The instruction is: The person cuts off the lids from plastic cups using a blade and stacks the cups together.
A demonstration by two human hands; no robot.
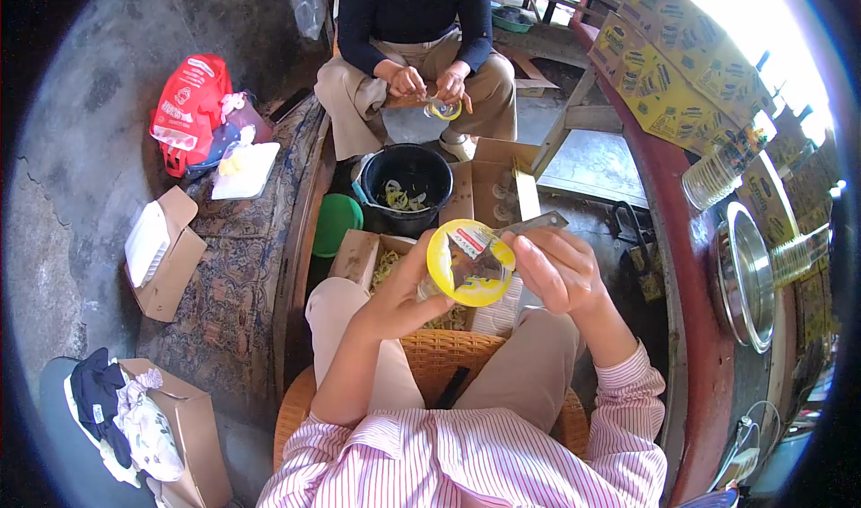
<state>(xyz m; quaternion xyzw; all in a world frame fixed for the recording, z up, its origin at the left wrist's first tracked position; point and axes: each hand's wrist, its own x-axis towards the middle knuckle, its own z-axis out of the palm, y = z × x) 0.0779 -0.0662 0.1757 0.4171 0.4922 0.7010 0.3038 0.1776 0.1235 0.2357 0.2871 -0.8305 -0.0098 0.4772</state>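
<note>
My left hand grips a clear plastic cup with a yellow-rimmed printed lid, tilted so that its top faces me. On the lid's right side, my right hand has its fingers closed on a flat metal blade, whose tip lies near the lid's upper right edge. Below the cup, a cardboard box between my knees holds yellowish strips. Beyond it stands a black bucket with yellow and clear scraps inside.
Opposite me a seated person holds another yellow-rimmed cup. An open box with clear cups and a green lid flank the bucket. Steel basin and stacked cups are at right; red bag at left.
</note>
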